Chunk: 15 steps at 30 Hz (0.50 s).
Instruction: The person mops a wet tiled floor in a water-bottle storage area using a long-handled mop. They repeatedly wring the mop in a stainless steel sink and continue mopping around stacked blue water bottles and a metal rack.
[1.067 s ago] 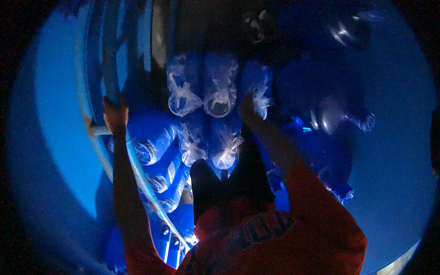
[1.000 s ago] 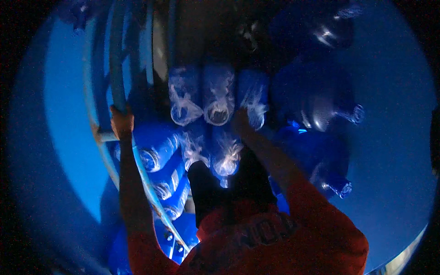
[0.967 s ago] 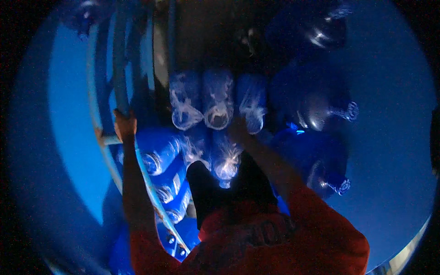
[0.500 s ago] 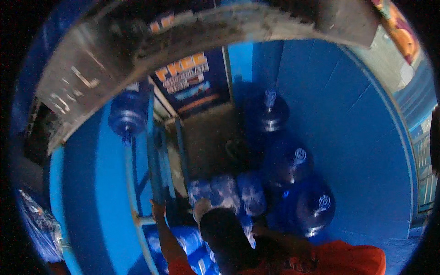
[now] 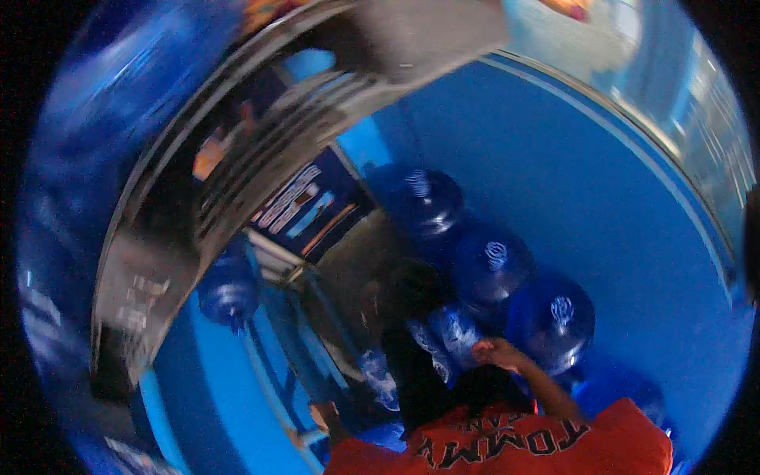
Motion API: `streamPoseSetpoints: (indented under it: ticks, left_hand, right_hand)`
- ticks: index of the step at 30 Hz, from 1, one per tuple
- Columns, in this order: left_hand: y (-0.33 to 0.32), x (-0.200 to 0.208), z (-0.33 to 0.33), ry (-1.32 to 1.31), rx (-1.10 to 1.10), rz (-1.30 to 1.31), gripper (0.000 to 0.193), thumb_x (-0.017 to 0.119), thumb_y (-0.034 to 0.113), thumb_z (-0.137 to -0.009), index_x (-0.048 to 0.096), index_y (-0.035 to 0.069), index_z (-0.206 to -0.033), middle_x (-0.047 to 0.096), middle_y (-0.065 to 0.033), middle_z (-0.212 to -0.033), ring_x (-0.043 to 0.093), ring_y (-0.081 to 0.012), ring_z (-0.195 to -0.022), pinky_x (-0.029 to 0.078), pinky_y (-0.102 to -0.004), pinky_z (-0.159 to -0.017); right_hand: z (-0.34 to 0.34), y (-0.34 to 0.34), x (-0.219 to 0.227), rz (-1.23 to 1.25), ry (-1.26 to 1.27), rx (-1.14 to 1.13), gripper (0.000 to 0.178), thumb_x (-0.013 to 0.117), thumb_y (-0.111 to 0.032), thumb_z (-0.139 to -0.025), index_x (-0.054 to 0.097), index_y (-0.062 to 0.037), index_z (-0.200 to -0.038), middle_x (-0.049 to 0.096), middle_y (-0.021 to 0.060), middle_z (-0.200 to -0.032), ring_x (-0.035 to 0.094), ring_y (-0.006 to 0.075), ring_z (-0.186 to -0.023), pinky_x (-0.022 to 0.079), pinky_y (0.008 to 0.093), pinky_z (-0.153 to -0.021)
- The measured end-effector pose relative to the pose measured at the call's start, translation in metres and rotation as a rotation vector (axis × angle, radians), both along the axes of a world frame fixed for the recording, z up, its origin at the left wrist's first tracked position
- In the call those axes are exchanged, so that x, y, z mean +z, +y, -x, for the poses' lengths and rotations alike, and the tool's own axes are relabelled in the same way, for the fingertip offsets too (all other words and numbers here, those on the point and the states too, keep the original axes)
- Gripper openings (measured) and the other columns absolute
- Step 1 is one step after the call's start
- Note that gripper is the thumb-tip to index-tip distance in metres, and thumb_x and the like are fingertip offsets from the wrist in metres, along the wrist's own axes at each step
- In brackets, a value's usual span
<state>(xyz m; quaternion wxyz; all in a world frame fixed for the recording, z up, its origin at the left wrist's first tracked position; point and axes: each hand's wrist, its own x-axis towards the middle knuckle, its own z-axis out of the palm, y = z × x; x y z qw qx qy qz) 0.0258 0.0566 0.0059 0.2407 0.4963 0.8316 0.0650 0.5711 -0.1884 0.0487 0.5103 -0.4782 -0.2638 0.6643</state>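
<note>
So the right hand [image 5: 497, 354] is hovering right by the nearest of the wrapped bottles [image 5: 457, 332], fingers pointing left and bending loosely, a half-open kind of hand. It isn't visibly holding anything, and I can't tell if the fingertips are actually touching the plastic. The wrapped bottles are sitting low in the middle, clear film catching the light, with a dark trouser leg [image 5: 416, 368] cutting across in front of them.

Left hand [image 5: 323, 416] is resting down at the blue rail [image 5: 269, 388], close to a crossbar. It's pretty dark and blurry there, so I can't tell how tightly the fingers are closing, or if they're wrapping the tube at all. A bit of blue plastic [image 5: 384, 435] is showing just to the right of it.

On the right, a near jug [image 5: 554, 321], a middle jug [image 5: 492, 265] and a far jug [image 5: 423, 202] are lining up along the blue wall [image 5: 625, 222], all big and round. Another jug [image 5: 228, 293] is hanging out on the far left by the top of the rail, neck pointing down. Behind everything a dark poster [image 5: 317, 210] is leaning at an angle, and a red shirt [image 5: 507, 443] is filling the bottom.
</note>
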Motion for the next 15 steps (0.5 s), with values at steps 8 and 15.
streamPoseSetpoints:
  ticks: [8, 15]
  left_hand:
    - [0.046, -0.007, -0.083, -0.237, -0.486, 0.197, 0.086, 0.071, 0.057, -0.083, 0.038, 0.002, -0.139, 0.062, -0.0199, -0.11, 0.056, -0.0306, -0.089, 0.046, -0.0419, -0.075]
    - [0.084, 0.008, -0.137, -0.275, -0.902, 0.635, 0.079, 0.071, 0.056, -0.084, 0.044, 0.001, -0.133, 0.064, -0.0173, -0.101, 0.056, -0.0253, -0.079, 0.045, -0.0367, -0.068]
  right_hand:
    - [-0.012, -0.005, 0.231, -0.173, -0.25, -0.628, 0.02, 0.055, -0.008, -0.098, 0.062, -0.0005, -0.116, 0.064, 0.0062, -0.105, 0.062, 0.0154, -0.097, 0.049, 0.0318, -0.091]
    - [-0.028, -0.107, 0.183, 0.131, -1.031, -1.87, 0.018, 0.053, -0.008, -0.099, 0.066, 0.0012, -0.106, 0.067, 0.0077, -0.094, 0.063, 0.0143, -0.085, 0.05, 0.0288, -0.082]
